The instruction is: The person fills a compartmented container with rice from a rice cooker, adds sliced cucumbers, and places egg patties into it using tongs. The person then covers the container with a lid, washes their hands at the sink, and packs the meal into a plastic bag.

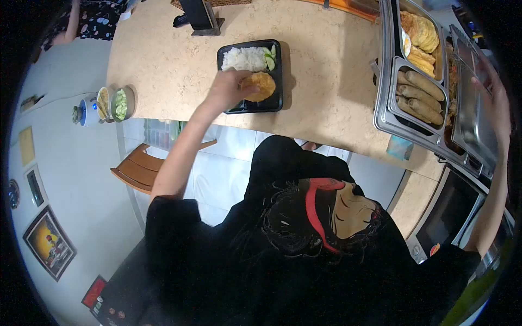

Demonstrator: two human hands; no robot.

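Observation:
A black meal tray (pixel 278 73) lies on the beige counter (pixel 326 81), with white rice (pixel 244 57) and cucumber slices (pixel 270 57) in its far part. My left hand (pixel 225 87) reaches over the tray's near compartment and holds a round golden fried patty (pixel 262 86) by its edge, low over the tray. My right hand (pixel 495 98) is stretched out to the far right and rests on a steel lid (pixel 472 117) beside the food pans. Whether its fingers grip the lid cannot be made out.
Steel pans at the right hold more fried patties (pixel 423 32) and long fried rolls (pixel 421 93). Small bowls of vegetables (pixel 116 103) sit at the counter's left end. A dark stand (pixel 201 19) is at the back, a wooden chair (pixel 136 169) below, and another person (pixel 89 19) at the top left.

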